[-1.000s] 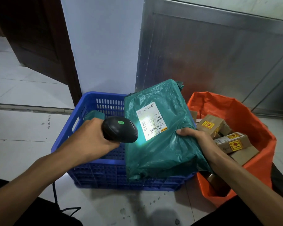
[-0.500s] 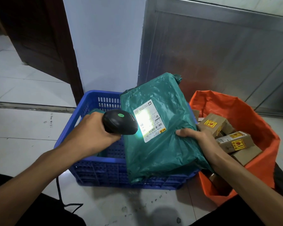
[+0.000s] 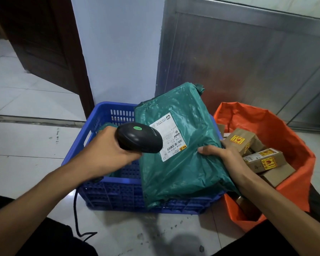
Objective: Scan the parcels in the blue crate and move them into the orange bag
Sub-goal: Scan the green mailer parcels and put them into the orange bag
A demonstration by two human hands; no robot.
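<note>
The left hand [image 3: 107,150] grasps a black scanner [image 3: 139,140] aimed at the label [image 3: 171,138]. The right hand [image 3: 224,159] grips the green parcel [image 3: 181,163] over the blue crate [image 3: 118,191], beside the orange bag [image 3: 284,126].

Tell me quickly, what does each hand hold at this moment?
Left hand: closed around the black barcode scanner, aimed at the parcel's label.
Right hand: grips the edge of the green plastic parcel, over the blue crate.

Left hand [image 3: 107,150] grips scanner [image 3: 139,140] at green parcel [image 3: 181,145]; right hand [image 3: 224,157] holds parcel over blue crate [image 3: 118,193].
</note>
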